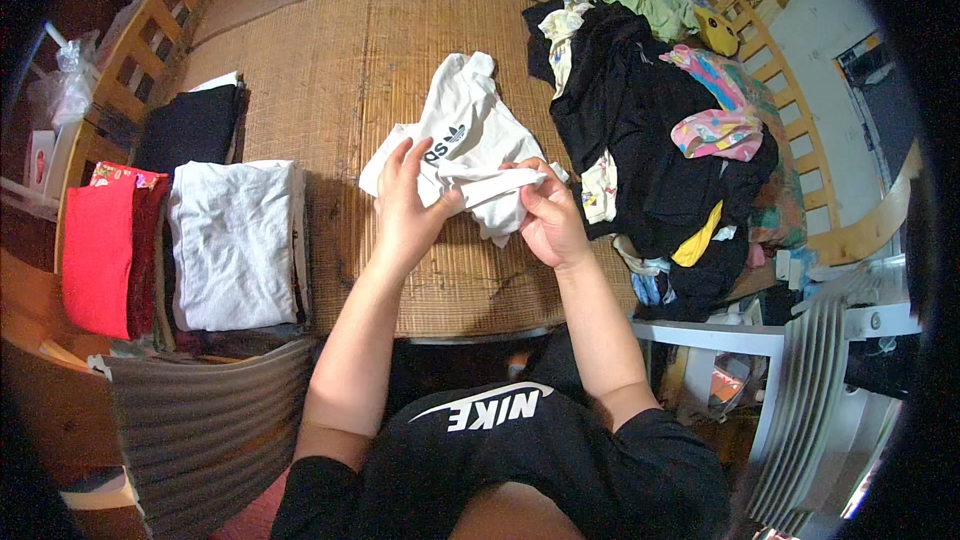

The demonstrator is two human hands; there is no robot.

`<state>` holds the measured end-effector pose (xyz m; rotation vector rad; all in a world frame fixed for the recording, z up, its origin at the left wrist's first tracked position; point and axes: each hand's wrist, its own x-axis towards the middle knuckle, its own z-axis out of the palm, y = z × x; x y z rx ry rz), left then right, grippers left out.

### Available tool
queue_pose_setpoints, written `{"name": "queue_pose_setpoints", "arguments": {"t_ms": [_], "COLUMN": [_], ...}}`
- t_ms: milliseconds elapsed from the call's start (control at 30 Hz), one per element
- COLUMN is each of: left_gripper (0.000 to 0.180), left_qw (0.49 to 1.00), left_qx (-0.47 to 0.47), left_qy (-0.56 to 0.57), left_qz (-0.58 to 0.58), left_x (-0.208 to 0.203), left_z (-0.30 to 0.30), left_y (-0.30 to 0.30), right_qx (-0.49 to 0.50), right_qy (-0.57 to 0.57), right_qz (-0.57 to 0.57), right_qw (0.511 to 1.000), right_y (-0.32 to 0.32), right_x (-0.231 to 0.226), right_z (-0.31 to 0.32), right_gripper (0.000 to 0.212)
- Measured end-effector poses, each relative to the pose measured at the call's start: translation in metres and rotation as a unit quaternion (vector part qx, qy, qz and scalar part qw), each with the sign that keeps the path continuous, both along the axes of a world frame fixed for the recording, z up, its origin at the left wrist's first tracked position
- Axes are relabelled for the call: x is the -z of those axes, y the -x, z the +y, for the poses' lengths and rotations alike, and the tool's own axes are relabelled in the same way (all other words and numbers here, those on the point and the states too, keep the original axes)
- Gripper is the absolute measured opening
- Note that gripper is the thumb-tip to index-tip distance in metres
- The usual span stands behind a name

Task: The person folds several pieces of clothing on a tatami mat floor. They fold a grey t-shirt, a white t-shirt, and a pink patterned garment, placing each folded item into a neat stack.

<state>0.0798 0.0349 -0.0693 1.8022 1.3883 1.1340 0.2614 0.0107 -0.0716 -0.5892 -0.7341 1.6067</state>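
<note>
The right hand (pixel 555 227) pinches the white garment (pixel 462 125), which lies to its front-left, long axis pointing away; the left hand (pixel 408 217) spreads its fingers wide.

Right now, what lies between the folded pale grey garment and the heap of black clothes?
In the head view: bare woven mat, then the crumpled white garment, with the left hand at its edge and the right hand pinching its fabric.

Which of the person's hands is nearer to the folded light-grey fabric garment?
Left. The left hand is to the right of the folded light-grey fabric garment, apart from it; the right hand is farther right, pinching a rumpled white cloth garment.
</note>
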Motion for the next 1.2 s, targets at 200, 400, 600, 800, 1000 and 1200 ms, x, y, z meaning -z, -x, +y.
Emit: {"name": "queue_pose_setpoints", "arguments": {"t_ms": [200,400,600,800,1000,1200], "left_gripper": [0.026,0.046,0.028,0.018,0.049,0.048], "left_qw": [0.995,0.943,0.960,0.923,0.934,0.923], "left_qx": [0.078,0.240,0.268,0.153,0.172,-0.071], "left_qy": [0.054,0.227,0.070,0.198,0.221,0.178], "left_qz": [-0.030,-0.041,0.043,-0.292,-0.221,0.334], "left_x": [0.012,0.003,0.024,0.030,0.020,0.090], "left_z": [0.013,-0.013,-0.014,-0.027,0.004,0.046], "left_y": [-0.011,-0.035,-0.042,-0.058,-0.030,0.021], "right_qx": [0.000,-0.119,-0.331,-0.206,-0.227,-0.083], "right_qy": [-0.007,0.003,0.028,-0.176,0.002,0.123], "right_qz": [0.001,-0.139,-0.246,-0.367,-0.481,-0.740], "right_qw": [1.000,0.983,0.911,0.890,0.847,0.656], "right_y": [-0.024,-0.049,-0.060,-0.050,-0.048,-0.138], "right_x": [0.004,0.022,0.018,0.032,0.033,0.031], "right_z": [0.002,-0.008,-0.004,-0.004,-0.005,0.006], "right_gripper": [0.021,0.022,0.025,0.103,0.041,0.037]}}
